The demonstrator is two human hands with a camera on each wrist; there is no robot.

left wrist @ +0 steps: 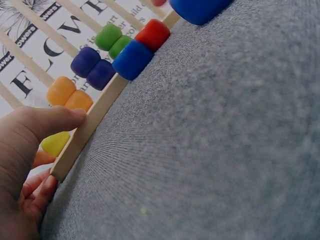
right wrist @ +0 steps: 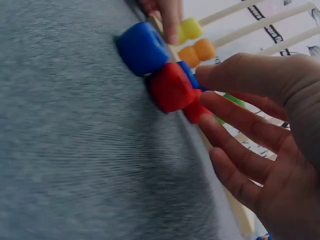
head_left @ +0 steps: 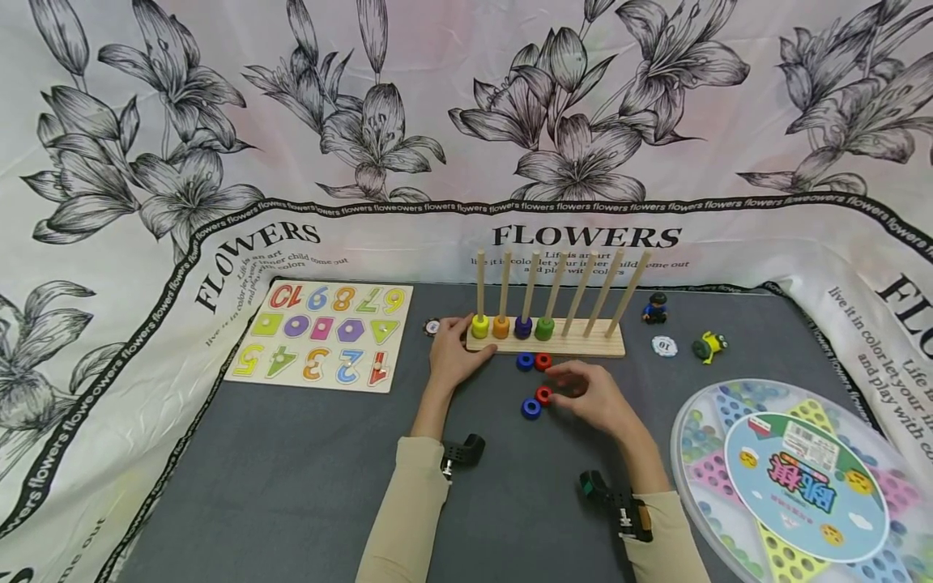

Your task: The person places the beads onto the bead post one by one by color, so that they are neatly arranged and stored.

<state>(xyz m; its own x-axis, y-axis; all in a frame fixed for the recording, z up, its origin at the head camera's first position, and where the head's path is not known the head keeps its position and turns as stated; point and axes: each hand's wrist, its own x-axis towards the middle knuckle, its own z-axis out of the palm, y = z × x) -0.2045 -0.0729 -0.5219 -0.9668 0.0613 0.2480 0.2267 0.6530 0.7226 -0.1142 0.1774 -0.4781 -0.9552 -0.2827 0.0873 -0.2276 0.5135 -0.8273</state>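
My left hand (head_left: pixel 453 353) grips the left end of a wooden peg board (head_left: pixel 583 346), thumb along its front edge and other fingers around the end. Pairs of beads are stacked on its left pegs: yellow (head_left: pixel 479 326), orange (head_left: pixel 500 327), dark purple (head_left: pixel 522 328) and green (head_left: pixel 544 329). A blue bead (head_left: pixel 526 362) and a red bead (head_left: pixel 543 362) lie against the board's front. Nearer me lie another red bead (right wrist: pixel 171 88) and another blue bead (right wrist: pixel 143 49), side by side. Beside these, my right hand (head_left: pixel 594 397) hovers with loosely bent, spread fingers, holding nothing.
Left of the board lies a number and shape puzzle (head_left: pixel 321 336). To the right are a small figure (head_left: pixel 655 308), a white token (head_left: pixel 664 346) and a yellow-green toy frog (head_left: pixel 709 347). A round board-game case (head_left: pixel 802 486) lies by my right forearm. A flowered cloth (head_left: pixel 408 146) hangs behind.
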